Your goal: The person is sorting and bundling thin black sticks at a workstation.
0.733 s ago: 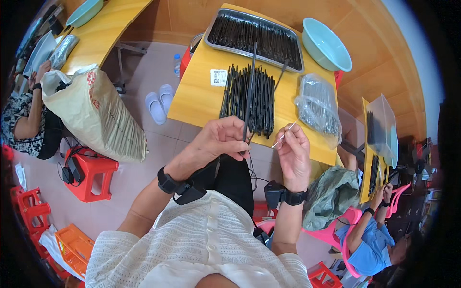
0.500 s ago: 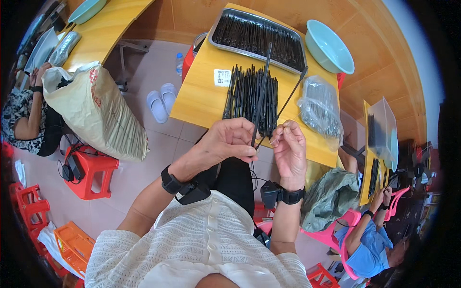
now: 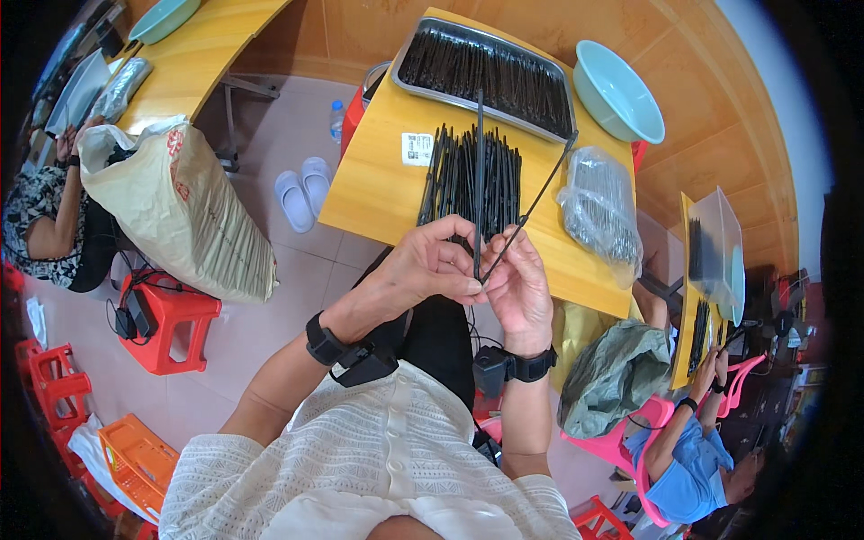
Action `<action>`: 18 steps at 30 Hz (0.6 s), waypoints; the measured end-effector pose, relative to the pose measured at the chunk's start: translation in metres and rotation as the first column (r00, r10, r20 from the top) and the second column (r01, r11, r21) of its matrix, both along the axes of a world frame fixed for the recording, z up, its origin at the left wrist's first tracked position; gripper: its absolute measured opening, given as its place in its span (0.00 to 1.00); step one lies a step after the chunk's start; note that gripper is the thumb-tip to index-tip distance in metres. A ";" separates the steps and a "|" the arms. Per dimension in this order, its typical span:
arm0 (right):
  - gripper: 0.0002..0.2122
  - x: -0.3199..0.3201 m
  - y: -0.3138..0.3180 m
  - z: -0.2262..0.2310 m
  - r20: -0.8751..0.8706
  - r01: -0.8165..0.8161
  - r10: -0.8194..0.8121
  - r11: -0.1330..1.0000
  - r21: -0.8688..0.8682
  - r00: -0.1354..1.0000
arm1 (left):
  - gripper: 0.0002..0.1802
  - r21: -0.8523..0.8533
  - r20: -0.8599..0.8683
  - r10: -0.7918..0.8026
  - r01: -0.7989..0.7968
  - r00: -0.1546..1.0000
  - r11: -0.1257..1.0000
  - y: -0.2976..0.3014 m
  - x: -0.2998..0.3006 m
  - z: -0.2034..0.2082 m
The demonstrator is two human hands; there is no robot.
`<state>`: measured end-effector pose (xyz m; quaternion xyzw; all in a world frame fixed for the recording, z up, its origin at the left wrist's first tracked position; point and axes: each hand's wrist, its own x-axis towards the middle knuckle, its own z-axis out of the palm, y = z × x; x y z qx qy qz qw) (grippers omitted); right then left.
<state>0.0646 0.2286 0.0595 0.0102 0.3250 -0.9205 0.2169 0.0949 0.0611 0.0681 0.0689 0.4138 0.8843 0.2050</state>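
Observation:
My left hand (image 3: pixel 436 261) pinches the lower end of a thick black rod (image 3: pixel 479 171), which stands nearly upright. A thinner, jointed black rod (image 3: pixel 544 187) slants up to the right from the same lower end, forming a V with it. The fingers of my right hand (image 3: pixel 522 279) are closed around the lower part of the thinner rod; whether they hold anything else is hidden. Beyond my hands, a pile of black rods (image 3: pixel 463 175) lies on the yellow table (image 3: pixel 369 193). Behind it, a metal tray (image 3: pixel 423 88) holds many thin dark pieces.
On the table are a plastic bag of thin dark pieces (image 3: pixel 601 202) and a white label (image 3: pixel 417 148). A light-blue basin (image 3: pixel 619 90) stands at the far right. A big woven sack (image 3: pixel 189 216) and red stool (image 3: pixel 171 328) are left. Two people sit at other tables.
My right hand has moved left, from beside the rods onto the thinner rod, close to my left hand. The thick rod's top has swung left and the V has opened wider.

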 end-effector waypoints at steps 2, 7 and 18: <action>0.04 0.001 0.000 -0.001 -0.014 -0.023 0.022 1.000 -0.019 1.000 | 0.20 -0.006 -0.001 -0.001 0.001 1.000 1.000 0.000 0.000 0.000; 0.05 0.003 0.000 0.002 0.000 -0.068 0.068 0.996 -0.055 0.998 | 0.20 -0.006 -0.004 0.001 -0.001 1.000 1.000 0.001 -0.001 -0.002; 0.06 0.003 -0.001 -0.001 0.004 -0.063 0.063 0.996 -0.062 0.998 | 0.20 -0.003 -0.016 -0.008 0.008 1.000 1.000 0.000 -0.001 -0.003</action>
